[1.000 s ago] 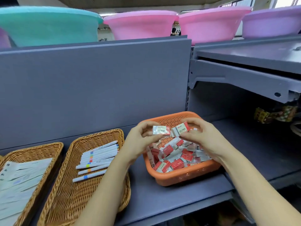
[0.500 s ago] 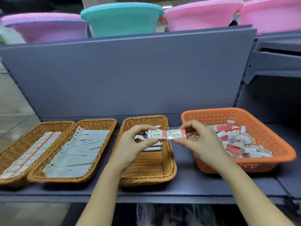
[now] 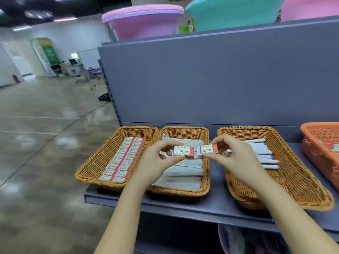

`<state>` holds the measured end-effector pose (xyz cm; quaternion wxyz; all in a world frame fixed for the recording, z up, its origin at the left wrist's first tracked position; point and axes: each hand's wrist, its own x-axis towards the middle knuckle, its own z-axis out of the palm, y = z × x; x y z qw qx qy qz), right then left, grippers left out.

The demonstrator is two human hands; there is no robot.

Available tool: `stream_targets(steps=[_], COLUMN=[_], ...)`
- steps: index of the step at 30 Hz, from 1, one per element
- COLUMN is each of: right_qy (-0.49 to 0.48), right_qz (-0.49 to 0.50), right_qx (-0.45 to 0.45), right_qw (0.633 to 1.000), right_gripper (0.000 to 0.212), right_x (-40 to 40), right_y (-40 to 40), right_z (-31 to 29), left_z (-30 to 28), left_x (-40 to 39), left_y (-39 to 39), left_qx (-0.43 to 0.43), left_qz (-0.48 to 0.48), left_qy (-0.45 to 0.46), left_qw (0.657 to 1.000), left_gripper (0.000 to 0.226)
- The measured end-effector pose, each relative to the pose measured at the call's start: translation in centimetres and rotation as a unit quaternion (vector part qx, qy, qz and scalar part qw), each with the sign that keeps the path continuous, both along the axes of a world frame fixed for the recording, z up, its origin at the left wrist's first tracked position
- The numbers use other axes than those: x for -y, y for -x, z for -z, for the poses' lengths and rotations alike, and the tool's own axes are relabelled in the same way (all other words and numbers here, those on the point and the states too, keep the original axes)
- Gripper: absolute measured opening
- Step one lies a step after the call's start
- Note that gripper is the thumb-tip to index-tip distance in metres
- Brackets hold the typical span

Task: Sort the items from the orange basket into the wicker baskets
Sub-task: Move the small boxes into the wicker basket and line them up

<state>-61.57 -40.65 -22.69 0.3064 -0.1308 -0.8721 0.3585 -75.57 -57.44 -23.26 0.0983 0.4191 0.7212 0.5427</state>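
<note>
A gray shelf (image 3: 216, 202) ran across the lower right of the picture, with a tall gray back wall behind it. Four baskets sat right on it in a row. At the left stood a wicker basket (image 3: 95, 162) full of small red and white boxes. Touching its right side was a second wicker basket (image 3: 206, 173) with flat white packs. A little apart came a third wicker basket (image 3: 293, 182) holding pens. At the far right edge sat the orange basket (image 3: 319, 142), partly cut off.
</note>
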Motion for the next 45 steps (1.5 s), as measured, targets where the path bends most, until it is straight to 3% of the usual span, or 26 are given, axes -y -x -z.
stream_targets(steps=[9, 19, 30, 36, 40, 45], right_qy=[-0.069, -0.136, -0.119, -0.124, -0.141, -0.141], right_qz=[-0.04, -0.063, 0.026, 0.085, 0.126, 0.15], right_qx=[0.07, 0.13, 0.203, 0.256, 0.292, 0.301], right_qw=[0.994, 0.98, 0.972, 0.955, 0.937, 0.931], right_gripper=[0.033, 0.034, 0.033, 0.04, 0.043, 0.043], right_x=[3.8, 2.4, 3.2, 5.2, 6.1, 7.4], right_y=[9.8, 19.7, 27.8, 30.4, 31.6, 32.9], right_z=[-1.1, -1.3, 1.9, 3.7, 4.5, 5.1], left_z=[-0.5, -0.8, 0.6, 3.1, 3.7, 4.4], left_x=[5.2, 4.9, 3.5, 2.3, 2.1, 2.6], left_y=[8.2, 16.6, 27.3, 30.8, 31.6, 32.5], left_qx=[-0.032, -0.074, -0.161, -0.255, -0.306, -0.306], left_qz=[-0.054, -0.089, -0.036, 0.003, 0.002, 0.011], left_qy=[0.048, 0.165, 0.281, 0.356, 0.342, 0.318], left_qw=[0.997, 0.98, 0.946, 0.899, 0.889, 0.897], left_gripper=[0.026, 0.023, 0.023, 0.043, 0.045, 0.04])
